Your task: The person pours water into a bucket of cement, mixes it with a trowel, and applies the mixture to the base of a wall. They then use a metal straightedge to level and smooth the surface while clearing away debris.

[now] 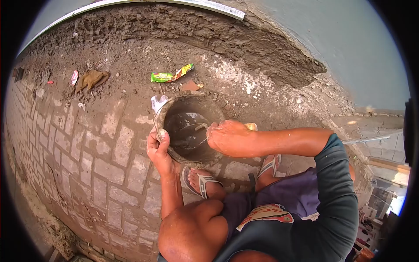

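Note:
A round bucket with a mud-caked rim stands on the paving in front of me, with wet grey mortar inside. My left hand grips its near left rim, thumb on top and fingers outside. Over the right side of the bucket, my right hand is closed around the handle of a trowel. The light handle end pokes out behind the fist, and the bent metal neck runs down into the bucket. Wet mortar makes the blade's outline hard to see.
Beyond the bucket lie a green and yellow snack wrapper, a brick shard and a clear plastic scrap. A brown rag sits farther left. Rough mortar covers the wall base, below a pale straight bar. My sandalled feet are close to the bucket.

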A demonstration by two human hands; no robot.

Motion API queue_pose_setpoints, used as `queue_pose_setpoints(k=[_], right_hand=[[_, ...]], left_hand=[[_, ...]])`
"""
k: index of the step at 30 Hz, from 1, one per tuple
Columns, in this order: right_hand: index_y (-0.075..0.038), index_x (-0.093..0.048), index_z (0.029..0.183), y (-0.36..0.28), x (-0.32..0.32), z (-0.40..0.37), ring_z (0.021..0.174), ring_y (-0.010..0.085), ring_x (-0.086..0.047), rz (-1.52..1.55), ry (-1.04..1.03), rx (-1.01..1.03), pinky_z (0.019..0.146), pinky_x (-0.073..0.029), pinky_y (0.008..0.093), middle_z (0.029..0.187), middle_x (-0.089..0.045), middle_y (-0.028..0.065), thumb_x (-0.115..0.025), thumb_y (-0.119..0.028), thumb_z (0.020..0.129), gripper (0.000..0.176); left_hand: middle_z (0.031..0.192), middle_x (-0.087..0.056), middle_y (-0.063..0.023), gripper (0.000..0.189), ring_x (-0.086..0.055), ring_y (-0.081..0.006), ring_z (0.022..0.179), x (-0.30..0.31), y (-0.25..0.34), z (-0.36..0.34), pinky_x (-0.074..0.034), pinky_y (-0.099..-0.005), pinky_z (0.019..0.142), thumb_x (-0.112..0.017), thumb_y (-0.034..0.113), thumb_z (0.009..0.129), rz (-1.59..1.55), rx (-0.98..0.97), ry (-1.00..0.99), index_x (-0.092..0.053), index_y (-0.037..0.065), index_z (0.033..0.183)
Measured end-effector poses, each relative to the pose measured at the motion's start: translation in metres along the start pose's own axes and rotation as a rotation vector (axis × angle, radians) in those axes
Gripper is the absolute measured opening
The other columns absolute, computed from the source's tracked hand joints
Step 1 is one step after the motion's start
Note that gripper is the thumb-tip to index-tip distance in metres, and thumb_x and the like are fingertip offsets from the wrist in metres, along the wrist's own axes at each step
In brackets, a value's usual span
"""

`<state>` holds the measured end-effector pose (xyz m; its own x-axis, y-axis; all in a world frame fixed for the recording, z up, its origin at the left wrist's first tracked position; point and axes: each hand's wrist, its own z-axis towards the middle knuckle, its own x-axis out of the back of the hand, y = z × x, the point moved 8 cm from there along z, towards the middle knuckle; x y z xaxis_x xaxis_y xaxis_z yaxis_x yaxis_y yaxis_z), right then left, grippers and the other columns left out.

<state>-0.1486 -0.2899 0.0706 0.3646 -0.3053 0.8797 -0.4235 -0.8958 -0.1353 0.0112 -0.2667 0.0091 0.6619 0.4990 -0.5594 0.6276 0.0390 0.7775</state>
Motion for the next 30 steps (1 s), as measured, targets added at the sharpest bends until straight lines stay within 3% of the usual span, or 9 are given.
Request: queue_pose_setpoints(k=[2, 7, 11, 13, 14, 16, 19, 26, 30], right_hand=[[0.014, -0.063, 0.089, 0.015, 0.023, -0.012, 0.069, 0.0299, -0.069, 0.063, 0.251, -0.092, 0.055, -0.054, 0.0373, 0.076, -0.064, 0.0234, -0.061, -0.006, 0.074, 0.025], [0.0, -0.066, 0.083, 0.056, -0.004, -0.003, 0.08, 0.034, -0.069, 0.176, -0.057, -0.185, 0.063, -0.055, 0.0462, 0.081, -0.068, 0.0182, -0.059, -0.015, 0.082, 0.017], [0.0, -0.066, 0.082, 0.071, -0.027, -0.02, 0.074, 0.0307, -0.068, 0.242, -0.095, -0.085, 0.063, -0.053, 0.046, 0.078, -0.066, 0.0174, -0.058, -0.017, 0.085, 0.02], [0.0, -0.063, 0.086, 0.082, -0.064, -0.036, 0.063, 0.0231, -0.063, 0.687, -0.573, -0.262, 0.058, -0.051, 0.0409, 0.073, -0.063, 0.0124, -0.054, -0.025, 0.092, 0.028], [0.0, -0.063, 0.086, 0.081, -0.074, -0.043, 0.063, 0.0231, -0.063, 0.683, -0.573, -0.263, 0.058, -0.051, 0.0409, 0.073, -0.063, 0.0124, -0.054, -0.025, 0.092, 0.028], [0.0, -0.06, 0.086, 0.073, -0.095, -0.056, 0.057, 0.0156, -0.057, 1.194, -0.408, -0.275, 0.052, -0.048, 0.0347, 0.07, -0.059, 0.0064, -0.05, -0.034, 0.097, 0.037], [-0.001, -0.06, 0.083, 0.072, -0.106, -0.077, 0.056, 0.0111, -0.054, 1.471, -0.273, -0.383, 0.049, -0.045, 0.0289, 0.071, -0.059, 0.0034, -0.051, -0.033, 0.098, 0.037], [0.001, -0.061, 0.093, 0.086, -0.079, -0.099, 0.058, 0.01, -0.055, 1.428, -0.151, -0.337, 0.05, -0.046, 0.0273, 0.073, -0.058, 0.0028, -0.05, -0.03, 0.1, 0.033], [0.003, -0.06, 0.098, 0.113, -0.068, -0.113, 0.054, 0.0097, -0.053, 1.659, -0.098, -0.321, 0.045, -0.044, 0.0247, 0.074, -0.059, 0.0051, -0.054, -0.032, 0.099, 0.036]], left_hand=[[0.089, -0.06, -0.0025, 0.012, -0.057, -0.0118, 0.081, -0.007, -0.006, -0.004, -0.05, -0.0287, 0.076, -0.063, 0.002, 0.089, -0.047, 0.023, -0.006, -0.053, 0.007, 0.085], [0.092, -0.061, -0.0039, 0.013, -0.058, -0.0123, 0.082, -0.036, -0.003, -0.006, -0.05, -0.0292, 0.078, -0.064, 0.0, 0.088, -0.003, 0.012, -0.106, -0.053, 0.007, 0.084], [0.094, -0.061, -0.0039, 0.013, -0.056, -0.0123, 0.086, -0.053, 0.0, -0.015, -0.046, -0.0283, 0.082, -0.064, -0.001, 0.086, 0.025, -0.011, -0.133, -0.054, 0.006, 0.084], [0.095, -0.061, -0.0038, 0.012, -0.056, -0.0122, 0.087, -0.05, -0.004, -0.015, -0.045, -0.0279, 0.083, -0.064, -0.002, 0.086, 0.036, 0.007, -0.127, -0.055, 0.006, 0.085], [0.095, -0.061, -0.0038, 0.012, -0.055, -0.0121, 0.088, -0.049, -0.009, -0.014, -0.044, -0.0276, 0.084, -0.064, -0.002, 0.085, 0.044, 0.029, -0.126, -0.055, 0.005, 0.086], [0.096, -0.061, -0.0038, 0.01, -0.055, -0.0116, 0.087, -0.046, -0.015, -0.014, -0.044, -0.0271, 0.083, -0.063, -0.002, 0.085, 0.024, 0.002, -0.129, -0.056, 0.005, 0.087], [0.095, -0.063, -0.0045, 0.008, -0.057, -0.0119, 0.084, -0.031, -0.02, -0.012, -0.046, -0.0272, 0.081, -0.061, -0.001, 0.088, 0.063, 0.032, -0.151, -0.056, 0.005, 0.089], [0.098, -0.067, -0.0095, 0.006, -0.065, -0.0168, 0.084, 0.0, -0.034, -0.003, -0.054, -0.0323, 0.078, -0.059, 0.002, 0.092, -0.081, 0.109, -0.023, -0.058, 0.002, 0.097], [0.106, -0.067, -0.0126, 0.018, -0.067, -0.0223, 0.092, 0.014, -0.036, -0.002, -0.055, -0.0365, 0.082, -0.055, 0.004, 0.094, -0.15, 0.114, -0.002, -0.056, -0.001, 0.111]])
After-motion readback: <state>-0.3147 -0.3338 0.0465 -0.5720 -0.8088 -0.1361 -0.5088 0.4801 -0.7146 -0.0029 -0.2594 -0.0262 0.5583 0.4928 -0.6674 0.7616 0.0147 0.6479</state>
